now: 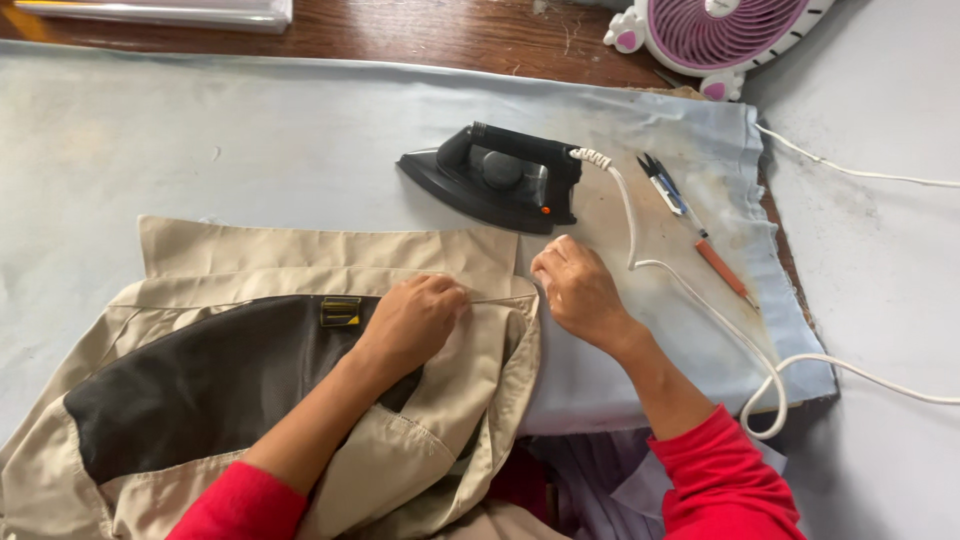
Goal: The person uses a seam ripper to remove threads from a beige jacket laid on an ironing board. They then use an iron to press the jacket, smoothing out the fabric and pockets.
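Red sleeves near, both hands on beige cotton shirt (330, 300) with dark lining, spread on pale blue ironing cloth (200, 140). Left hand (415, 320) presses collar seam, fingers curled; right hand (575, 285) pinches collar edge. Black iron (495, 180) sits just beyond knuckles: burn risk. White cord (700, 300) near right wrist could snag.

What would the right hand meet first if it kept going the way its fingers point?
The right hand points up and slightly left across the cloth. First in that line looks to be the black iron, near its cord end, though depth is hard to judge.
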